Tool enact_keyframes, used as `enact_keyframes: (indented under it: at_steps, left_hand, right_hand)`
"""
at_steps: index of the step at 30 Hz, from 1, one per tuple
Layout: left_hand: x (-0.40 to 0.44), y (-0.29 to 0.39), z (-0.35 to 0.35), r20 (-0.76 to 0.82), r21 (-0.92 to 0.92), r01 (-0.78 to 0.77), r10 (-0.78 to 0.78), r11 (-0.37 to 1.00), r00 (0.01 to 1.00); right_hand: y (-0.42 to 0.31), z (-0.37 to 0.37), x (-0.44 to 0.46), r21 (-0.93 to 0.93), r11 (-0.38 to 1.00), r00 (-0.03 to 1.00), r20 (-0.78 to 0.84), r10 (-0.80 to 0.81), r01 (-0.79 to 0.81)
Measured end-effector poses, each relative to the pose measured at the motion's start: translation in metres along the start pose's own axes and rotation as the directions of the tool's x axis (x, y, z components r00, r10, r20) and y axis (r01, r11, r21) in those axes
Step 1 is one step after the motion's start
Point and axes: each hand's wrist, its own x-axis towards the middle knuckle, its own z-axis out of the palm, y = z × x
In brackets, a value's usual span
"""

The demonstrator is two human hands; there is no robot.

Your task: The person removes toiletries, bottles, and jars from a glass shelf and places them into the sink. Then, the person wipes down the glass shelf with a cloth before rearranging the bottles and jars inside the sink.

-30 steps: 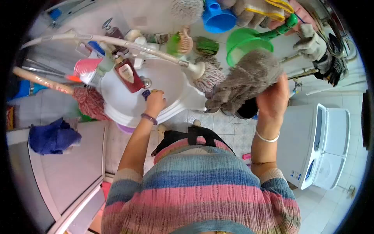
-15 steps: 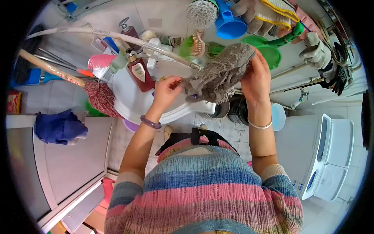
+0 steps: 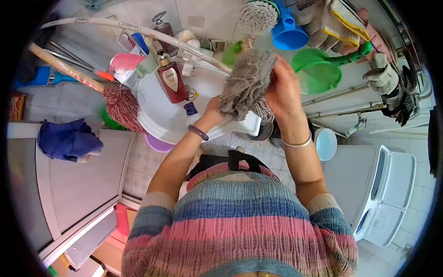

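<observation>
A grey, shaggy cloth piece that looks like a mop pad [image 3: 249,81] is held up over the right side of the white washbasin [image 3: 154,108]. My right hand [image 3: 285,90] grips its right edge, the fingers curled around behind it. At its lower left edge, my left hand [image 3: 213,113] is closed on the pad, with the fingertips partly hidden. To the left of that hand, a small dark blue packet [image 3: 190,108] lies in the basin. A red pump bottle [image 3: 171,81] stands on the basin beside it.
A white hose [image 3: 138,27] arches across the basin. A red string mop [image 3: 121,108] leans at the left. Behind hang a blue dipper [image 3: 288,34], a green strainer-like scoop [image 3: 318,74] and work gloves [image 3: 383,76]. On the right stands a white washing machine [image 3: 355,177] with lids raised.
The pad has been turned more upright and folded, and shifted slightly left. My left hand has moved right and down to its lower edge. The blue packet now shows in the basin.
</observation>
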Motion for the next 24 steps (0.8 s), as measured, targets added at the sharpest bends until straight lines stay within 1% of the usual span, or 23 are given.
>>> enact_keyframes:
  at_steps: [1, 2, 3, 4, 5, 6, 7, 8, 9, 10, 11, 12, 14, 15, 16, 19, 20, 21, 22, 23, 24]
  left_hand:
    - [-0.002, -0.002, -0.002, 0.003, 0.047, 0.012, -0.012, 0.999, 1.0]
    - [-0.007, -0.004, -0.005, 0.006, 0.093, 0.024, -0.024, 0.995, 1.0]
    - [-0.014, -0.019, -0.003, 0.001, 0.169, 0.06, -0.062, 0.984, 0.998]
    - [-0.019, -0.028, -0.005, -0.003, 0.243, 0.097, -0.099, 0.965, 0.995]
    - [-0.024, -0.036, -0.008, 0.004, 0.249, 0.18, -0.187, 0.952, 0.982]
    - [-0.028, -0.032, -0.017, 0.01, 0.255, 0.261, -0.272, 0.931, 0.962]
    - [-0.028, -0.021, -0.027, 0.017, 0.262, 0.336, -0.353, 0.905, 0.936]
    - [-0.024, -0.01, -0.039, 0.052, 0.136, 0.392, -0.401, 0.91, 0.914]
    - [-0.017, 0.002, -0.046, 0.083, -0.147, 0.429, -0.421, 0.891, 0.903]
    - [-0.01, 0.015, -0.051, 0.122, -0.417, 0.444, -0.435, 0.793, 0.892]
    - [-0.006, 0.029, -0.06, 0.164, -0.65, 0.432, -0.44, 0.625, 0.883]
    - [0.002, 0.058, -0.086, 0.262, -0.62, 0.489, -0.427, 0.613, 0.866]
    - [0.013, 0.099, -0.096, 0.1, -0.509, 0.302, -0.293, 0.806, 0.951]
    - [0.018, 0.116, -0.094, 0.029, -0.436, 0.205, -0.213, 0.877, 0.977]
    - [0.024, 0.125, -0.096, 0.032, -0.358, 0.16, -0.159, 0.92, 0.987]
    - [0.035, 0.118, -0.105, 0.031, -0.603, 0.168, -0.188, 0.78, 0.982]
    - [0.031, 0.122, -0.109, 0.077, -0.878, 0.235, -0.363, 0.416, 0.929]
    - [0.031, 0.12, -0.117, 0.106, -0.922, 0.231, -0.372, 0.311, 0.922]
    - [0.029, 0.113, -0.131, 0.134, -0.953, 0.222, -0.376, 0.204, 0.917]
    - [0.034, 0.11, -0.144, 0.157, -0.974, 0.206, -0.366, 0.098, 0.917]
    - [0.041, 0.122, -0.155, 0.177, -0.972, 0.222, -0.388, 0.075, 0.905]
  right_hand:
    - [-0.003, -0.007, 0.002, 0.008, 1.0, 1.0, -0.005, -0.027, 0.028]
    - [-0.006, -0.017, 0.006, 0.028, 0.998, 0.998, 0.027, -0.059, 0.059]
    - [-0.018, -0.008, 0.003, 0.027, 0.997, 0.997, -0.007, -0.072, 0.072]
    - [-0.019, -0.019, 0.005, 0.02, 0.995, 0.995, 0.003, -0.102, 0.102]
    - [-0.022, -0.03, 0.007, 0.013, 0.991, 0.991, 0.015, -0.133, 0.133]
    - [-0.027, -0.027, 0.003, 0.004, 0.989, 0.987, 0.071, -0.145, 0.145]
    - [-0.028, -0.022, -0.001, -0.051, 0.99, 0.991, 0.027, -0.128, 0.129]
    - [-0.027, -0.016, -0.004, -0.103, 0.988, 0.993, -0.021, -0.12, 0.118]
    - [-0.026, -0.012, -0.005, -0.154, 0.983, 0.991, -0.072, -0.116, 0.104]
    - [-0.022, -0.013, -0.005, -0.194, 0.977, 0.992, -0.067, -0.103, 0.089]
    - [-0.02, -0.015, -0.005, -0.248, 0.967, 0.996, -0.051, -0.076, 0.061]
    - [-0.022, -0.011, -0.006, -0.237, 0.97, 0.997, -0.025, -0.067, 0.059]
    - [-0.026, -0.001, -0.008, -0.231, 0.971, 0.998, 0.006, -0.069, 0.068]
    - [-0.028, 0.002, -0.008, -0.238, 0.968, 0.997, 0.006, -0.077, 0.076]
    - [-0.03, 0.004, -0.009, -0.245, 0.966, 0.996, 0.01, -0.084, 0.084]
    - [-0.046, -0.005, -0.007, -0.398, 0.905, 0.986, -0.003, -0.165, 0.15]
    - [-0.051, -0.017, -0.001, -0.518, 0.83, 0.97, -0.005, -0.244, 0.206]
    - [-0.056, -0.037, 0.004, -0.675, 0.709, 0.97, 0.044, -0.24, 0.206]
    - [-0.071, -0.04, 0.001, -0.84, 0.543, 0.999, 0.002, -0.037, 0.022]
    - [-0.086, -0.037, -0.004, -0.943, 0.309, 0.987, -0.087, 0.138, -0.126]
    - [-0.086, -0.042, -0.007, -0.905, 0.384, 0.952, -0.068, 0.3, -0.185]
